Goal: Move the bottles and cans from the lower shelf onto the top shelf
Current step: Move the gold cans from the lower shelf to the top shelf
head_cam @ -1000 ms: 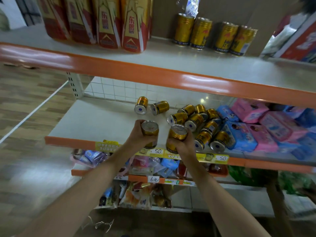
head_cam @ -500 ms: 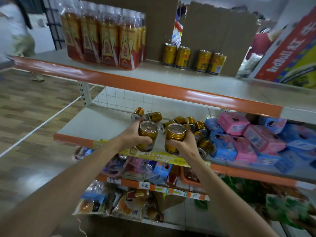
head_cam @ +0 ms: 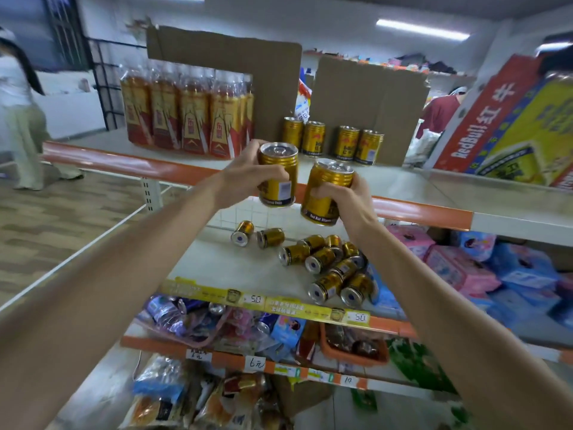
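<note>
The left hand [head_cam: 245, 178] curls its fingers and thumb round a gold can [head_cam: 278, 176] and holds it upright. Just to its right, the right hand [head_cam: 348, 198] grips a second can [head_cam: 325, 193], which is tilted with its top leaning away to the right. The two cans are close together, but I cannot tell whether they touch. Both hang in the air in front of the orange edge of the top shelf [head_cam: 400, 184] and neither rests on it. Beyond the hands, four upright cans [head_cam: 313, 138] stand in a row on that shelf against a sheet of cardboard [head_cam: 369, 97]. Further left, past the left hand, stands a wrapped pack of bottles [head_cam: 186, 119]. Below the hands is the lower shelf [head_cam: 217, 265], where a heap of cans [head_cam: 321, 260] lies on its side under the right wrist — two loose cans [head_cam: 242, 233] lie a little apart, under the left hand. To the right of the right arm sit pink and blue packs [head_cam: 459, 268]. Up and to the right of the right hand, a big red box [head_cam: 496, 119] rests on the top shelf.
</note>
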A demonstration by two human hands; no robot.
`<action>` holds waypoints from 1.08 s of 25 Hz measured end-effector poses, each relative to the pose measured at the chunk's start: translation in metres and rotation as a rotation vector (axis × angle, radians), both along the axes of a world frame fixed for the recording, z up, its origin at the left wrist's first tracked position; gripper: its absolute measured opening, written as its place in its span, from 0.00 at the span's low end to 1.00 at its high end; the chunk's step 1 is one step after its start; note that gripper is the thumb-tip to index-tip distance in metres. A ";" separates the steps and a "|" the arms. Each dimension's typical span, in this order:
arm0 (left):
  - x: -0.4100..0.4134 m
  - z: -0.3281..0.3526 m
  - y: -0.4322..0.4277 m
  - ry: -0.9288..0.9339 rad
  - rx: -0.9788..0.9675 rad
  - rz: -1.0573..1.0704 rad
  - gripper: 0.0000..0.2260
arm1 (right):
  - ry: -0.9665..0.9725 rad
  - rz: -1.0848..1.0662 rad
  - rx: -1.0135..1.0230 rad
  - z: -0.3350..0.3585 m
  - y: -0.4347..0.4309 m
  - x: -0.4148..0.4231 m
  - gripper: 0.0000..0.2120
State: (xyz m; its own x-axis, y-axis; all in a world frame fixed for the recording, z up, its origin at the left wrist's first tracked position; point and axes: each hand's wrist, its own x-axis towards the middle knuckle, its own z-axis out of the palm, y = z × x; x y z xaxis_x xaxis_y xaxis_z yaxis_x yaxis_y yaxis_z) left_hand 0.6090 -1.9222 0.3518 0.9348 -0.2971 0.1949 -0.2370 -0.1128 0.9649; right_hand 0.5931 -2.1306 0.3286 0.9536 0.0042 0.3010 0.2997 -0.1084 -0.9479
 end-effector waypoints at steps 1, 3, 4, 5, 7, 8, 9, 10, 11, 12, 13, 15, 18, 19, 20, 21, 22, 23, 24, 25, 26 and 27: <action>0.004 0.012 0.000 -0.003 -0.050 0.010 0.36 | -0.002 -0.011 0.013 0.016 -0.001 0.006 0.28; 0.011 0.031 0.001 -0.036 -0.044 0.065 0.32 | -0.023 -0.043 0.026 0.043 -0.005 0.017 0.23; 0.014 0.039 0.002 -0.057 -0.019 0.086 0.30 | -0.034 -0.047 0.034 0.052 -0.006 0.023 0.18; 0.016 0.045 0.001 -0.069 -0.004 0.098 0.30 | -0.043 -0.046 0.042 0.057 -0.007 0.029 0.13; 0.019 0.053 -0.001 -0.077 0.011 0.121 0.32 | -0.063 -0.046 0.039 0.063 -0.007 0.037 0.09; 0.022 0.054 -0.002 -0.087 0.043 0.148 0.32 | -0.065 -0.053 0.030 0.063 -0.006 0.041 0.09; 0.026 0.054 -0.003 -0.099 0.096 0.178 0.31 | -0.063 -0.062 0.020 0.061 -0.005 0.045 0.09; 0.032 0.053 -0.002 -0.108 0.141 0.195 0.29 | -0.061 -0.071 0.007 0.059 -0.003 0.051 0.10; 0.039 0.051 -0.001 -0.108 0.173 0.202 0.29 | -0.058 -0.079 -0.011 0.056 -0.001 0.057 0.12; 0.048 0.049 0.002 -0.097 0.187 0.202 0.29 | -0.053 -0.087 -0.028 0.055 0.002 0.064 0.14; 0.058 0.047 0.003 -0.079 0.190 0.197 0.30 | -0.045 -0.096 -0.039 0.053 0.006 0.073 0.16; 0.076 0.043 0.004 -0.049 0.180 0.182 0.30 | -0.026 -0.115 -0.056 0.053 0.012 0.088 0.18; 0.113 0.035 0.006 -0.044 0.149 0.170 0.30 | -0.019 -0.161 -0.102 0.051 0.024 0.117 0.16; 0.125 0.033 0.008 -0.043 0.150 0.166 0.30 | -0.021 -0.172 -0.125 0.050 0.028 0.127 0.15; 0.137 0.030 0.011 -0.041 0.156 0.165 0.30 | -0.020 -0.185 -0.142 0.048 0.031 0.137 0.14; 0.149 0.027 0.013 -0.039 0.171 0.164 0.30 | -0.014 -0.197 -0.151 0.046 0.032 0.146 0.15; 0.158 0.024 0.015 -0.030 0.183 0.160 0.30 | -0.004 -0.207 -0.157 0.043 0.033 0.154 0.16; 0.166 0.022 0.015 -0.017 0.187 0.154 0.31 | 0.006 -0.211 -0.159 0.038 0.034 0.160 0.18; 0.177 0.020 0.016 -0.001 0.180 0.145 0.32 | 0.017 -0.213 -0.159 0.034 0.036 0.168 0.19; 0.185 0.018 0.016 0.016 0.168 0.140 0.32 | 0.032 -0.207 -0.154 0.030 0.036 0.175 0.20; 0.193 0.016 0.015 0.033 0.156 0.139 0.31 | 0.041 -0.189 -0.144 0.026 0.037 0.181 0.21; 0.198 0.014 0.014 0.036 0.155 0.142 0.31 | 0.045 -0.166 -0.137 0.023 0.037 0.187 0.21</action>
State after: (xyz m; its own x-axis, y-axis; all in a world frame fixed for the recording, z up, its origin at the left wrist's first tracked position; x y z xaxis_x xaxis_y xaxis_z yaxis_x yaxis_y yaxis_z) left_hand 0.8071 -1.9086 0.3662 0.9749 -0.1859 0.1228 -0.1738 -0.2898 0.9412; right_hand 0.7804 -2.0937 0.3518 0.9571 -0.1163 0.2656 0.2247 -0.2812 -0.9330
